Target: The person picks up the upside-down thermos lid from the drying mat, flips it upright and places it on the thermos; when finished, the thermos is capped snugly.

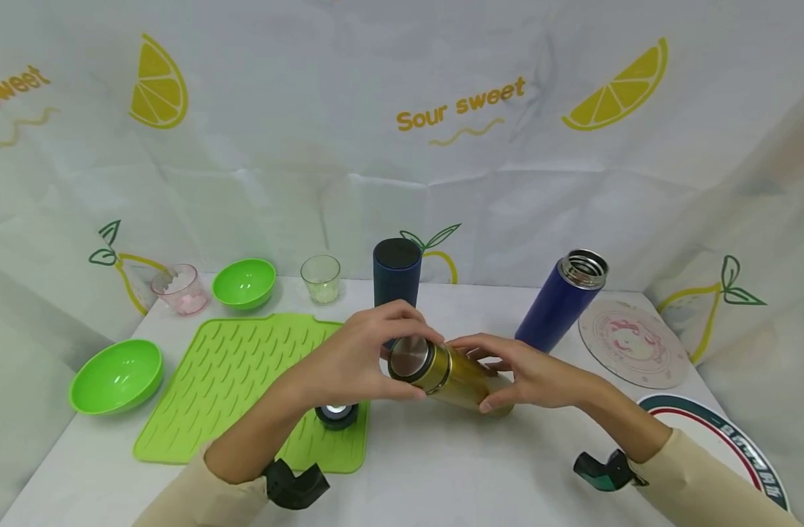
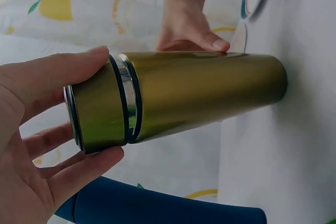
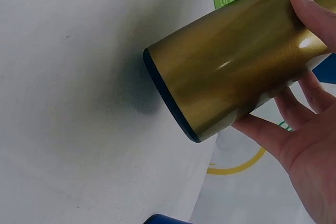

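Above the white table (image 1: 441,461), mid-frame, both hands hold a gold thermos (image 1: 451,375) sideways, off the surface. Left hand (image 1: 356,359) grips the gold lid (image 2: 100,114) end, thumb and fingers curled round it; steel ring visible between lid and body. Right hand (image 1: 527,373) wraps the body near the base, fingers under, thumb on top. Right wrist view: dark base rim of the thermos just over the table, shadow beneath.

Behind the hands: dark blue tumbler (image 1: 397,272) upright, partly hidden by the left hand. Blue thermos (image 1: 560,300) to the right, lid off, steel mouth open, standing upright. Green drying mat (image 1: 244,380) left of the hands, a small dark cap (image 1: 337,415) on its near right corner, just below the left hand. Green bowl (image 1: 116,375) at far left beside the mat; second green bowl (image 1: 244,282) at the back. Pink cup (image 1: 180,289) left of that bowl, clear glass (image 1: 321,278) to its right. Round pink-patterned plate (image 1: 633,344) right of the blue thermos; a red-and-green rimmed plate (image 1: 725,439) near the right forearm. Black wrist mounts on both arms.
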`<state>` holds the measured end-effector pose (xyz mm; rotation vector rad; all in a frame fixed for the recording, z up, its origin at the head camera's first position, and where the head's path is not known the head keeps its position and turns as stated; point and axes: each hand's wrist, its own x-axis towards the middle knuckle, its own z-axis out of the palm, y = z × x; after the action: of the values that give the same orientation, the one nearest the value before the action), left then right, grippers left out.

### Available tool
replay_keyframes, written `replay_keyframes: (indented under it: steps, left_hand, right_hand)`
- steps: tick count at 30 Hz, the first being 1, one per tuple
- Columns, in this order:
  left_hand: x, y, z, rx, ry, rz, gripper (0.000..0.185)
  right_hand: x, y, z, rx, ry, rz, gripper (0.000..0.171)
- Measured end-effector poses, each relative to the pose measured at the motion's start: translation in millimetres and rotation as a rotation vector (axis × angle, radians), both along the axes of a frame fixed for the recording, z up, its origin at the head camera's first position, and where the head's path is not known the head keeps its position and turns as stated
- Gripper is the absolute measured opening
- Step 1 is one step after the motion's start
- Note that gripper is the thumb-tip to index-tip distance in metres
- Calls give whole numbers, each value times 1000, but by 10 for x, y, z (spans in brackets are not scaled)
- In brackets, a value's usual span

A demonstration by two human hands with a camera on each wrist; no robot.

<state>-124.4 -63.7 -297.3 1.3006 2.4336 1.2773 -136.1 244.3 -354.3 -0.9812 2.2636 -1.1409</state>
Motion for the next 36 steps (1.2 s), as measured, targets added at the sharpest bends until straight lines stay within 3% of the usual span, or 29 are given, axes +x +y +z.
replay_keyframes:
  steps: [6, 9, 11, 15, 18, 22, 27, 36]
  left_hand:
    - [25, 52, -23, -26, 106, 159, 50]
    - [31, 72, -18, -76, 126, 216, 53]
    - [21, 54, -12, -104, 113, 193, 62]
    - [-20, -13, 1, -82, 35, 28, 72]
    - [-39, -35, 5, -46, 31, -24, 64]
    - [-22, -31, 18, -51, 129, 74, 56]
    - [4, -37, 73, -56, 167, 212, 53]
    - [18, -7, 55, -59, 242, 217, 61]
  right_hand:
    - [-7, -19, -11, 8, 1, -25, 82]
    - [-6, -17, -22, 3, 7, -28, 82]
    - [-6, -12, -24, -1, 9, -30, 82]
    - [-10, 2, -26, -6, 7, -28, 81]
    - [-14, 15, -31, -6, 0, -22, 81]
    - [-14, 14, -36, -7, -6, -16, 82]
    - [-10, 27, -41, -16, -15, -26, 82]
    - [-27, 33, -27, -15, -16, -22, 81]
